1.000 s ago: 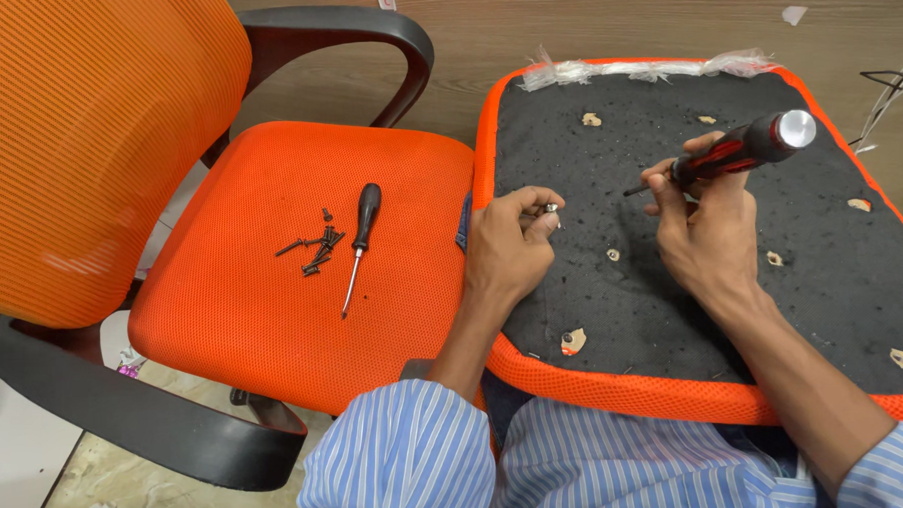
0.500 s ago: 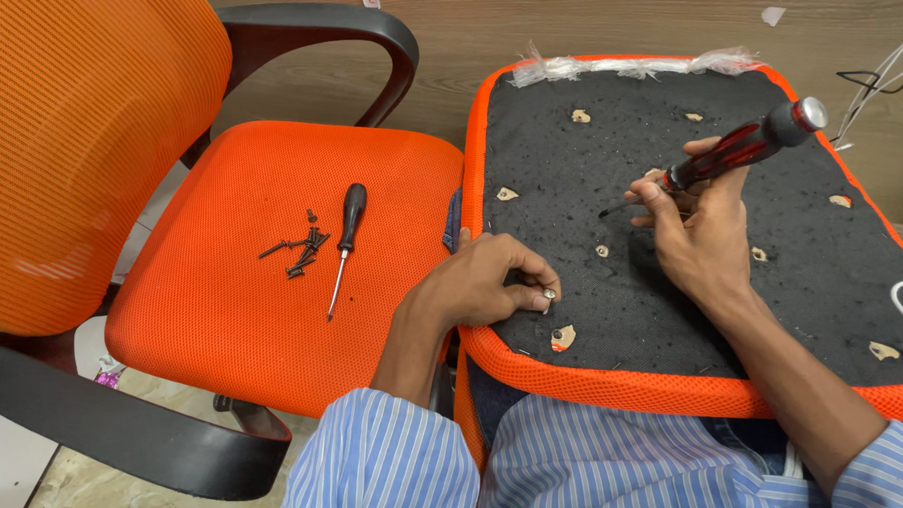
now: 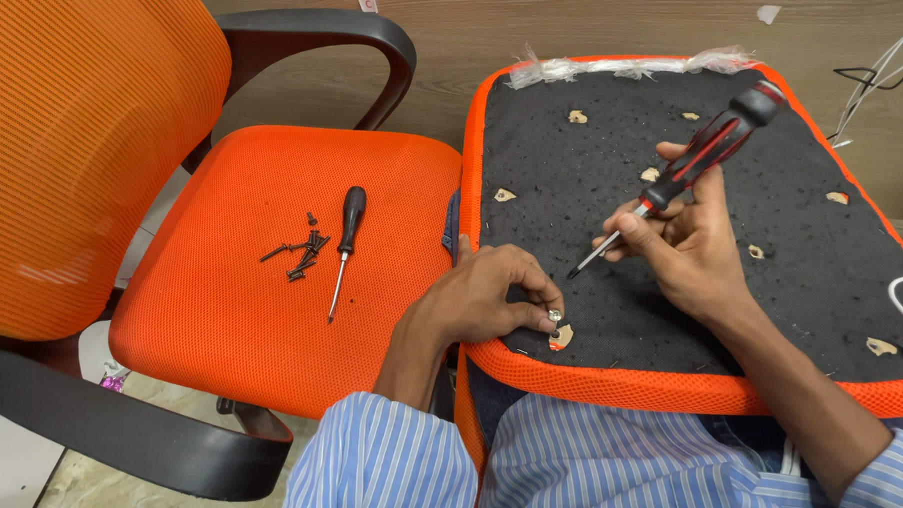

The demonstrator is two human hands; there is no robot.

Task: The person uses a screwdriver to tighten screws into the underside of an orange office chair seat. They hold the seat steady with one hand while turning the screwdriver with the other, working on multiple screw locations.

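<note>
Black seat underside (image 3: 772, 273), screw (image 3: 554, 317) under left hand (image 3: 488, 298)

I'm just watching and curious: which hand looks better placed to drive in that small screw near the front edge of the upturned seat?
The right hand: it grips the red-and-black screwdriver, tip aimed towards the screw, which the left hand pinches at a hole.

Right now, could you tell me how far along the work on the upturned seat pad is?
Early, it seems. Done: nothing visibly fastened. In hand: the left hand sets a screw at a near-edge hole; the right hand holds the red-black screwdriver. Left: other holes sit bare, and loose screws lie on the chair.
</note>
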